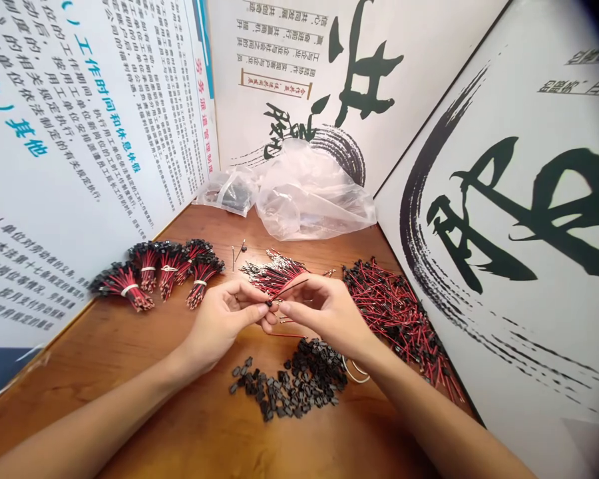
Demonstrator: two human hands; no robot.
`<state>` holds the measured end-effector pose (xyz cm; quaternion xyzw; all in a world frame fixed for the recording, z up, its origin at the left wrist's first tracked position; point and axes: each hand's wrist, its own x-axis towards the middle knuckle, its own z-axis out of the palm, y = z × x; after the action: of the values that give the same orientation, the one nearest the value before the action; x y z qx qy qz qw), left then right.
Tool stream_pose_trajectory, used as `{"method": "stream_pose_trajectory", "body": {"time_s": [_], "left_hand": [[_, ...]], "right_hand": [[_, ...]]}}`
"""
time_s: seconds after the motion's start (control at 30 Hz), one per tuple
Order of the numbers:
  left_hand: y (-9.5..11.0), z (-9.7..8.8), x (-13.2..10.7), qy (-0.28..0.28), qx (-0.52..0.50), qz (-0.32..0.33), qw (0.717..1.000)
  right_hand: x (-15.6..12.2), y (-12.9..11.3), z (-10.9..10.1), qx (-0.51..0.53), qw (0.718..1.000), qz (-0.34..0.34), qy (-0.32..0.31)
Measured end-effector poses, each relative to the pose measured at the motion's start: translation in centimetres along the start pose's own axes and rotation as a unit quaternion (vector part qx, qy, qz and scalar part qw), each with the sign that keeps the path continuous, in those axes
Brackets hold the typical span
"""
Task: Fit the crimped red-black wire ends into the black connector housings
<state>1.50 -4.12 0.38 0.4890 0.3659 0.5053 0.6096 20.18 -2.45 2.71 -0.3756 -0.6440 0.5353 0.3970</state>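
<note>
Over the middle of the table, my left hand [234,308] pinches a small black connector housing [269,303] between thumb and fingers. Facing it, my right hand [324,306] is closed on a thin dark wire [295,287], whose end meets the housing; how far it goes in is hidden by my fingertips. Just beyond both hands lies a pile of red and black wires [274,269] with pale metal tips. Nearer to me, below the hands, many loose black connector housings [299,382] are spread on the wood.
Several banded bundles of red-black wires [168,269] lie at the left. A large heap of wires with black connectors [394,313] runs along the right panel. Clear plastic bags [314,199] stand at the back of the wooden table [180,412]. Printed panels [289,80] enclose three sides.
</note>
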Motion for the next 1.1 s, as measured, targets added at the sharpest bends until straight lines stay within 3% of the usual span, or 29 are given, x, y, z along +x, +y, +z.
{"method": "stream_pose_trajectory", "body": {"time_s": [0.13,0.37,0.5,0.7,0.8,0.87,0.9,0.97,1.0,1.1], "left_hand": [[0.0,0.4,-0.2,-0.007,0.027,-0.017,0.999],[-0.3,1.2,-0.6,0.017,0.018,-0.015,1.000],[-0.6,1.0,-0.6,0.004,0.008,-0.015,1.000],[-0.2,0.4,-0.1,-0.005,0.059,-0.009,0.998],[0.1,0.2,0.1,-0.025,0.080,-0.027,0.996],[0.1,0.1,0.2,-0.036,0.105,-0.045,0.993],[0.1,0.0,0.3,-0.038,0.125,-0.051,0.990],[0.0,-0.2,0.4,-0.045,0.165,-0.058,0.984],[-0.1,-0.2,0.4,-0.050,0.179,-0.060,0.981],[-0.2,-0.3,0.4,-0.065,0.200,-0.072,0.975]], "right_hand": [[-0.1,1.0,1.7,0.002,1.000,-0.007,0.026],[-0.7,2.2,2.6,0.039,0.998,0.001,0.056],[-0.9,2.6,2.7,0.071,0.997,0.003,0.041],[-0.3,2.2,2.1,0.042,0.999,-0.022,-0.002],[0.1,1.0,0.8,-0.040,0.998,-0.037,0.017],[0.2,-0.1,-1.1,-0.137,0.990,-0.036,-0.006],[0.2,-0.7,-2.4,-0.203,0.978,-0.019,-0.037],[0.1,-1.5,-5.0,-0.373,0.923,0.021,-0.096],[0.0,-1.6,-6.2,-0.459,0.880,0.053,-0.106],[-0.1,-1.1,-8.2,-0.669,0.727,0.148,-0.041]]}}
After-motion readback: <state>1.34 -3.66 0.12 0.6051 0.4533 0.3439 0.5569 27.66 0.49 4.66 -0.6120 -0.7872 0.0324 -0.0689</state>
